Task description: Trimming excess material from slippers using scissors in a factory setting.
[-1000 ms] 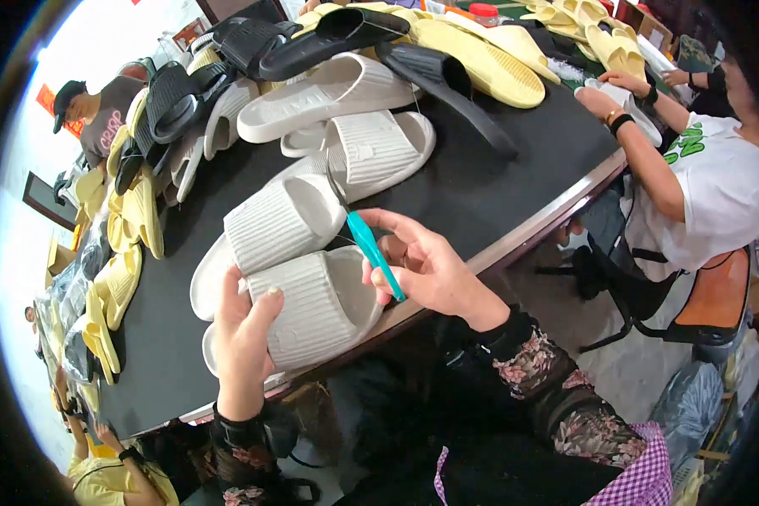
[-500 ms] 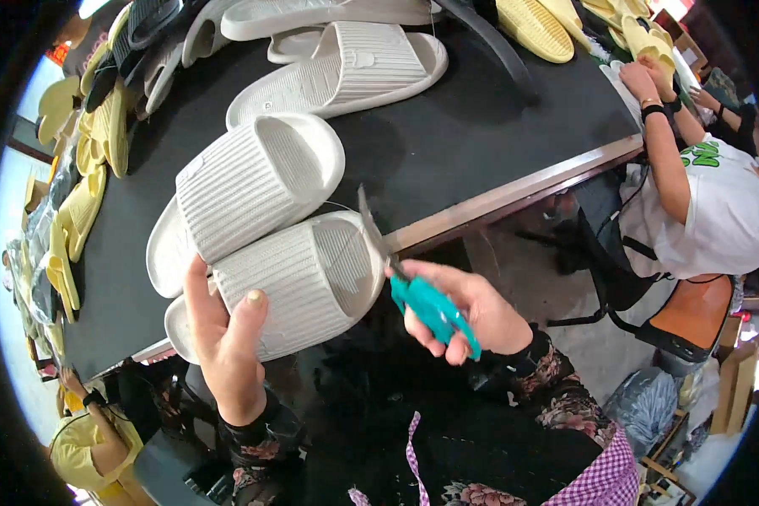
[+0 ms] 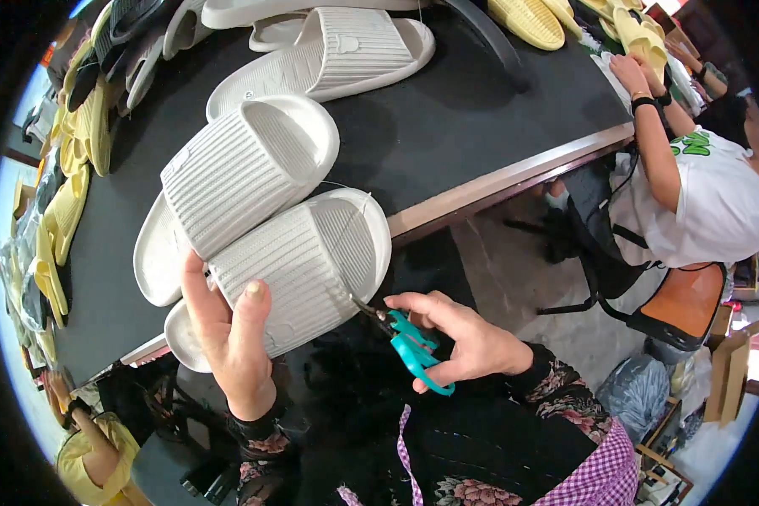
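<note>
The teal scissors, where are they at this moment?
In the head view, the teal scissors are low and right of centre, in the right hand, blades touching the near white slipper at the black table's edge.

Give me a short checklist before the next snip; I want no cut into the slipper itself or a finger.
1. Left hand grips the near white slipper at its heel end: ok.
2. Right hand holds the teal scissors by the handles: ok.
3. Scissor tips sit at the slipper's edge, away from the left hand's thumb: ok.
4. Blades on a loose thread and not the rubber: cannot tell, too small to see.
5. Slipper supported: not ok, it overhangs the black table edge.
6. Second white slipper clear of the blades: ok.
</note>
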{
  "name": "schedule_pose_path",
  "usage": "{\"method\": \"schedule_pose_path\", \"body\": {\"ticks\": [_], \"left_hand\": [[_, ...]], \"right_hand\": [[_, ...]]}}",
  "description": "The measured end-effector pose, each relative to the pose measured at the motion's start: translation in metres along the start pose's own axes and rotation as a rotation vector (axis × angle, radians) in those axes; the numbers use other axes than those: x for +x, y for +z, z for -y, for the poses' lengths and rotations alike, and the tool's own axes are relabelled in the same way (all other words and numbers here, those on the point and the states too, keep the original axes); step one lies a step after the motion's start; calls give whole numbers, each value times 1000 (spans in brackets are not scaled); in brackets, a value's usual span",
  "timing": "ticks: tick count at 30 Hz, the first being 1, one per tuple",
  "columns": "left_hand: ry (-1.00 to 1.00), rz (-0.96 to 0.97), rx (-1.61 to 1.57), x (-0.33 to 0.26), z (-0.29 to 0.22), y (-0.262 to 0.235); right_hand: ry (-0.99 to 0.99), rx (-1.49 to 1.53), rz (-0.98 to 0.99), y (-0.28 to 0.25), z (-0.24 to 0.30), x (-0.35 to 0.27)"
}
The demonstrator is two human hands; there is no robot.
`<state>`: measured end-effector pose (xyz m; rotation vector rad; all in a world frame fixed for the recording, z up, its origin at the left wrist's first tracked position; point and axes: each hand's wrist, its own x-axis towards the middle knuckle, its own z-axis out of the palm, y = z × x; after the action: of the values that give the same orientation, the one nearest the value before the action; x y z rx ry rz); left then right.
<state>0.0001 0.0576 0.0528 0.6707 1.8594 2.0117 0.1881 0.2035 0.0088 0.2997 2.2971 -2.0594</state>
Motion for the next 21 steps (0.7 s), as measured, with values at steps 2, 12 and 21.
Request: {"method": "schedule_pose_path", "body": {"ticks": [2,12,21], "left_hand": [[37,-29,26,0,2,1],[-14,-55,118,-1,-4,4],[16,-30,56,-1,1,2]], "right_hand": [[-50,-84,-24,4,-1,-2],[-35,-107,-96,10,-4,-11],[-97,-239,-210,15,-1,-6]]}}
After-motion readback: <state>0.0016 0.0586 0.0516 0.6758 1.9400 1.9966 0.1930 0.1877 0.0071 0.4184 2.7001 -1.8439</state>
